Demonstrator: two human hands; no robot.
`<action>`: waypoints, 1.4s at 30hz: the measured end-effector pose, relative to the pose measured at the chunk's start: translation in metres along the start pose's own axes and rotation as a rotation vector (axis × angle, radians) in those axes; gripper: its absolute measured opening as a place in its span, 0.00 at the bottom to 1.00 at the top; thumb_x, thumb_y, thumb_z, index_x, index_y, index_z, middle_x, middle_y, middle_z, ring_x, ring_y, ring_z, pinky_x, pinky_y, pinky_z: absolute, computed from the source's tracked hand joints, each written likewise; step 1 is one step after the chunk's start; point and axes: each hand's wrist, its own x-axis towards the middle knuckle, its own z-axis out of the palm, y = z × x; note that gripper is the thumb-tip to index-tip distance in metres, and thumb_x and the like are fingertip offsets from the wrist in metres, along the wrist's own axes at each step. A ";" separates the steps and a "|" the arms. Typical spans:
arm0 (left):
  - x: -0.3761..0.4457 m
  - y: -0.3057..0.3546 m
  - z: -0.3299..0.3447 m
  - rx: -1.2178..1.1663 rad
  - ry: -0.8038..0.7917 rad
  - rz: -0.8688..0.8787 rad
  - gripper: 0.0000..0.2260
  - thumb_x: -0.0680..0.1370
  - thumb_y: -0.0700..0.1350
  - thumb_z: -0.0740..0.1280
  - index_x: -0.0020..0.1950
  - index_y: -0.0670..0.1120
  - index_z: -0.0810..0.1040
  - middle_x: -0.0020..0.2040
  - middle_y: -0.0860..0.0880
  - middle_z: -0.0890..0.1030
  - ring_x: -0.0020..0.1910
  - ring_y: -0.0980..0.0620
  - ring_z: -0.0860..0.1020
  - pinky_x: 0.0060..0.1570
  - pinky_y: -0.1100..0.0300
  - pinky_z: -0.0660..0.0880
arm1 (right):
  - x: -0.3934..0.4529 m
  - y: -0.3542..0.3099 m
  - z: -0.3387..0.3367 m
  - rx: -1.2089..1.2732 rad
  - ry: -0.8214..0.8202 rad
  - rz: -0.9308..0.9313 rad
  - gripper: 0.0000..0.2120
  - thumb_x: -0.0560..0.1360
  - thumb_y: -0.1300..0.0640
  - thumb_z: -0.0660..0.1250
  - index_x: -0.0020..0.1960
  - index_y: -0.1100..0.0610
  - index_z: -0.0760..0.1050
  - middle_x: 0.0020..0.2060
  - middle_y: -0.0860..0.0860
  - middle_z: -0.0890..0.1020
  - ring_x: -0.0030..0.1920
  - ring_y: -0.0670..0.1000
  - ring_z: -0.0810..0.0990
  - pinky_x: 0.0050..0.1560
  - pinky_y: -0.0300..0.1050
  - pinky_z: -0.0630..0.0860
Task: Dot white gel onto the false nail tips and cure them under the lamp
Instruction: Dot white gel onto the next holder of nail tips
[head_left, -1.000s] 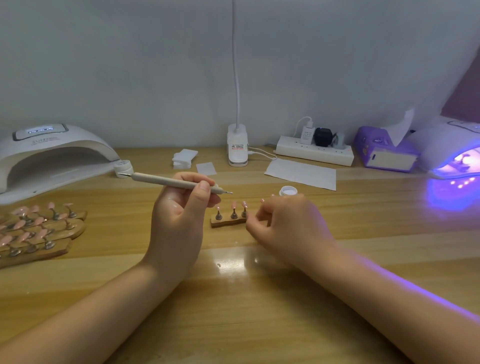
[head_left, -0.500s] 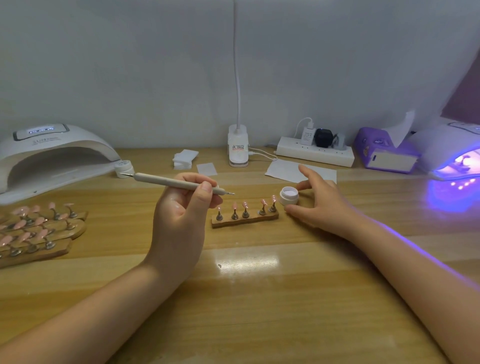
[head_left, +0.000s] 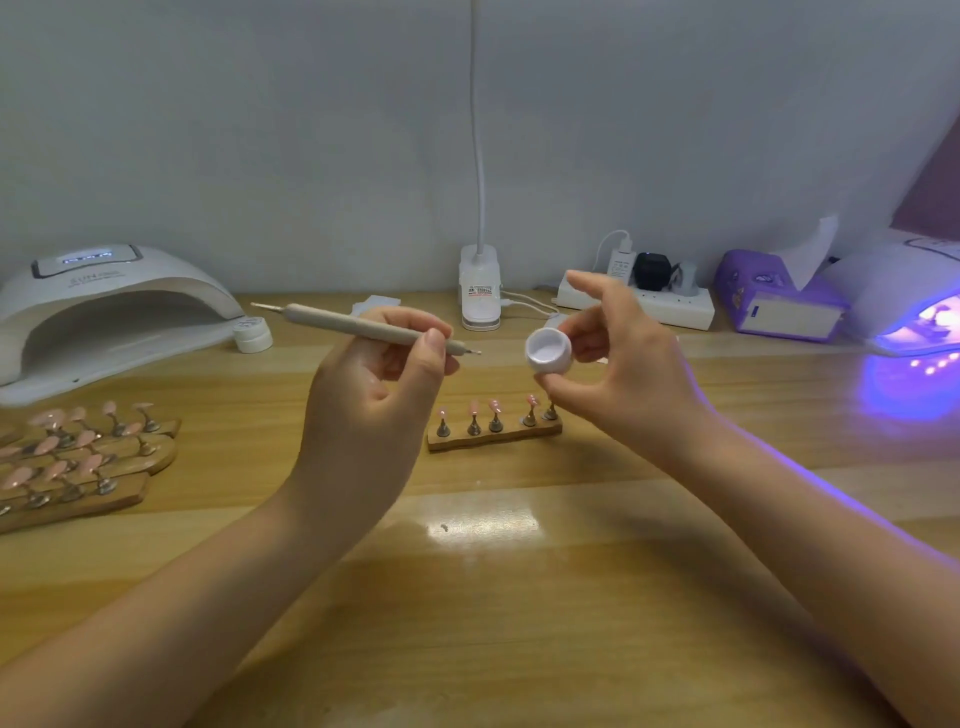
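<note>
left hand (head_left: 371, 395) gripping, right hand (head_left: 618, 364) pinching, raised

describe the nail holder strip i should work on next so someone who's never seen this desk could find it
Start at the white clip-on desk lamp base at the back of the wooden table, then come straight toward the person. The short wooden strip with five pink nail tips on metal stands lies there, below the lifted small white gel pot. It lies alone, unlike the stacked wooden strips of nail tips at far left.
</note>
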 end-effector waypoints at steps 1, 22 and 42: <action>0.001 0.004 -0.001 0.029 -0.006 0.022 0.05 0.76 0.48 0.63 0.47 0.49 0.78 0.42 0.52 0.82 0.44 0.56 0.82 0.45 0.64 0.78 | -0.001 -0.011 0.001 0.005 -0.011 -0.037 0.40 0.67 0.59 0.78 0.73 0.53 0.61 0.46 0.47 0.79 0.47 0.45 0.78 0.52 0.35 0.76; 0.004 0.006 -0.005 0.361 -0.073 0.079 0.05 0.78 0.43 0.65 0.42 0.51 0.77 0.34 0.57 0.77 0.32 0.59 0.75 0.30 0.71 0.69 | -0.014 -0.053 0.008 0.052 -0.124 -0.131 0.40 0.66 0.58 0.78 0.72 0.55 0.62 0.46 0.48 0.81 0.44 0.45 0.80 0.50 0.36 0.77; 0.016 0.027 -0.012 0.079 0.084 -0.086 0.08 0.79 0.51 0.65 0.43 0.52 0.80 0.32 0.59 0.81 0.34 0.64 0.78 0.38 0.69 0.73 | -0.014 -0.052 0.008 0.098 -0.114 -0.082 0.41 0.65 0.56 0.79 0.72 0.53 0.62 0.45 0.44 0.80 0.45 0.41 0.79 0.49 0.30 0.75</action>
